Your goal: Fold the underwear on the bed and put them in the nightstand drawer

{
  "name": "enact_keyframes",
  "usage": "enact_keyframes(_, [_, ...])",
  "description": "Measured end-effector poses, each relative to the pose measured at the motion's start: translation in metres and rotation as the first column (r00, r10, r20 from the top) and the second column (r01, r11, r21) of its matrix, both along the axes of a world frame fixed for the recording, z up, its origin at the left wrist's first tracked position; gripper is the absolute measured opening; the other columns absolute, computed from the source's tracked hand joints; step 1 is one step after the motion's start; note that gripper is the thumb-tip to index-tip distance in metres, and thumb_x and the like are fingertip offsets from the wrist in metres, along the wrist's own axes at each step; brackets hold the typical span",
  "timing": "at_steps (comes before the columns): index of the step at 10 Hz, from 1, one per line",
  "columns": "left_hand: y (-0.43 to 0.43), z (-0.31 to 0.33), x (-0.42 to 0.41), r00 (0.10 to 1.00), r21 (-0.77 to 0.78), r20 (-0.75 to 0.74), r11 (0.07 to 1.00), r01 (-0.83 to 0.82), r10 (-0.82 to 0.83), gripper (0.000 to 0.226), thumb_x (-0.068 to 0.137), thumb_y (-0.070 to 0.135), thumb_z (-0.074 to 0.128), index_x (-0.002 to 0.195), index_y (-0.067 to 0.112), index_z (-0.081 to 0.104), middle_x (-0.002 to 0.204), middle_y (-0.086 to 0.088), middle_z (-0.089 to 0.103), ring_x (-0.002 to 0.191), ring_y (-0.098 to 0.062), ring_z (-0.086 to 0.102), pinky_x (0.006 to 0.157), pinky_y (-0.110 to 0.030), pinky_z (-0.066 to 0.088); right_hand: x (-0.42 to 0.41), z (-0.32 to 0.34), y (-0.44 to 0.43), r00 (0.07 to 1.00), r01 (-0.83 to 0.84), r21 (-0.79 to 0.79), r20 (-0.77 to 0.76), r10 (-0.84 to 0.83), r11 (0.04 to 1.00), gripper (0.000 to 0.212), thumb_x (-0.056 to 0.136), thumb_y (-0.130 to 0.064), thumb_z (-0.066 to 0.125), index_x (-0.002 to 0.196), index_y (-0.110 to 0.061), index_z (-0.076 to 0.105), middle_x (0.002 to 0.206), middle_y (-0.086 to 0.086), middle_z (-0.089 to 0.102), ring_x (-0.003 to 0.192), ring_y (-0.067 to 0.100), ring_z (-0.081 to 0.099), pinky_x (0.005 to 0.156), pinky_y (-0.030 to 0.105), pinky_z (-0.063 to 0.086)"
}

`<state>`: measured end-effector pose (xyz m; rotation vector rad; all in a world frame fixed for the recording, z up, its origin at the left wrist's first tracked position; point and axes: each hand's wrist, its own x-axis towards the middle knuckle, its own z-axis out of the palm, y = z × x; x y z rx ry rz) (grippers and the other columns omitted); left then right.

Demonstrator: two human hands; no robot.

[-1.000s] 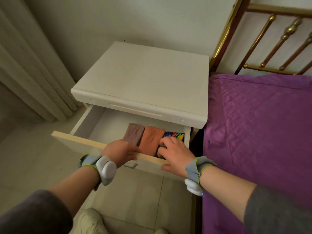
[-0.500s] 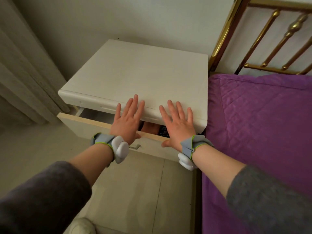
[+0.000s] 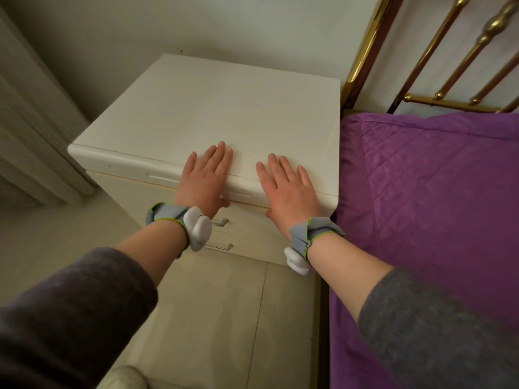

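Both hands (image 3: 289, 189) flat on nightstand (image 3: 224, 108) top; purple bed (image 3: 435, 192) just beside.

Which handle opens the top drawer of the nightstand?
Find the cream-white nightstand between the grey curtain and the purple quilted bed. Two small clear bar handles sit on its front, stacked. Choose the upper handle, beside the left hand's white wristband; the lower handle sits underneath.

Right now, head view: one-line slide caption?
Both hands, left hand and right hand, flat against the shut nightstand drawer beside the purple bed.
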<state>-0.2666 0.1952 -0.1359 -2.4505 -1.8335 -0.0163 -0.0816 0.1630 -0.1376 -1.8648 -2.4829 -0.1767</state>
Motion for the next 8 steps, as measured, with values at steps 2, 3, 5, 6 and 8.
enact_keyframes(2, [0.001, -0.004, -0.001, 0.999, 0.014, 0.034, 1.0, 0.001, -0.001, 0.105, 0.079, 0.035, 0.071, 0.151, 0.018, -0.003, 0.161, 0.0, -0.002, 0.149, -0.018, 0.002, 0.12, -0.038, 0.002, -0.001, -0.008, 0.001, 0.999, -0.008, 0.052, -0.033, 0.009, 0.999, 0.072, 0.094, -0.023, 0.048, 0.15, -0.02, 0.002, 0.16, 0.009, 0.003, 0.147, 0.027, 0.007, 0.118, 0.044, 0.009])
enact_keyframes(3, [0.002, -0.006, -0.001, 0.999, 0.015, 0.032, 1.0, 0.001, -0.002, 0.106, 0.078, 0.035, 0.072, 0.151, 0.018, -0.003, 0.161, 0.0, -0.001, 0.149, -0.019, 0.003, 0.12, -0.039, 0.003, -0.001, -0.009, 0.001, 1.0, -0.001, 0.032, -0.025, 0.002, 0.999, 0.074, 0.094, -0.022, 0.049, 0.15, -0.02, 0.001, 0.16, 0.009, 0.002, 0.147, 0.027, 0.006, 0.118, 0.045, 0.009])
enact_keyframes(5, [0.0, -0.002, 0.001, 1.0, -0.02, -0.016, 1.0, -0.01, 0.01, 0.109, 0.078, 0.037, 0.071, 0.15, 0.014, -0.007, 0.161, -0.002, -0.005, 0.149, -0.021, 0.0, 0.12, -0.043, 0.002, -0.002, -0.003, 0.0, 0.999, 0.006, -0.017, -0.04, -0.007, 1.0, 0.066, 0.093, -0.011, 0.033, 0.15, -0.02, 0.0, 0.16, 0.008, -0.001, 0.147, 0.027, 0.003, 0.118, 0.046, 0.007])
enact_keyframes(6, [0.001, 0.009, 0.001, 0.999, -0.124, -0.044, 0.992, -0.005, -0.001, 0.108, 0.081, 0.04, 0.067, 0.149, 0.014, -0.013, 0.16, -0.002, -0.012, 0.148, -0.021, -0.005, 0.12, -0.043, 0.002, -0.001, 0.006, -0.001, 0.999, 0.013, -0.124, -0.039, -0.018, 0.992, 0.073, 0.088, -0.004, 0.031, 0.149, -0.022, -0.005, 0.16, 0.004, -0.009, 0.147, 0.025, -0.006, 0.118, 0.045, 0.002])
enact_keyframes(8, [-0.001, 0.058, 0.016, 0.997, -0.281, 0.073, 0.959, 0.023, -0.002, 0.088, 0.088, 0.037, 0.059, 0.15, 0.009, 0.005, 0.161, -0.007, 0.003, 0.148, -0.023, 0.006, 0.12, -0.039, 0.011, -0.005, 0.06, 0.011, 0.963, 0.164, -0.42, -0.129, -0.237, 0.892, 0.045, 0.085, -0.022, 0.05, 0.129, -0.024, 0.044, 0.146, 0.004, 0.028, 0.139, 0.026, 0.024, 0.111, 0.054, 0.014])
